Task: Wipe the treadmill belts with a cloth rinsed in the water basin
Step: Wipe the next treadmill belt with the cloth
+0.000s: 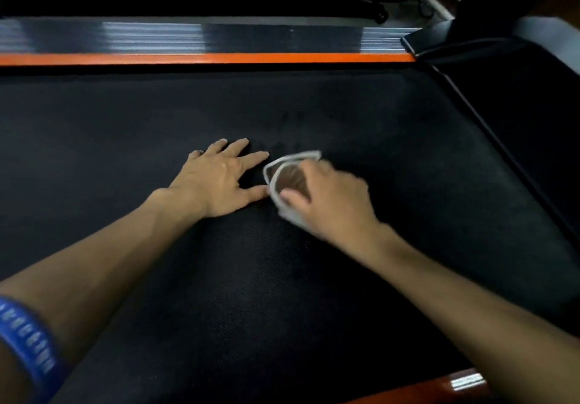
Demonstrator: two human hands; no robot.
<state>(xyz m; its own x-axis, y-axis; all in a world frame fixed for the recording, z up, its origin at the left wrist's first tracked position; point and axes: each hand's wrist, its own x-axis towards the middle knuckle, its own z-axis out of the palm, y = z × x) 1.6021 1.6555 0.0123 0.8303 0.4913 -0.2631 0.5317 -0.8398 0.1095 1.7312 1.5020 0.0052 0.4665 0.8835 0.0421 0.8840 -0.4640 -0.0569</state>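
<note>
The left hand (219, 177) lies flat on the black treadmill belt (157, 121) near its middle, fingers straight and spread, holding nothing. Just beside it, the right hand (326, 196) presses a folded cloth (288, 177) onto the belt, fingers curled over it. An orange side rail (204, 58) runs along the belt's far edge.

The blue sleeve band (29, 345) carries white lettering, too blurred to read.
</note>
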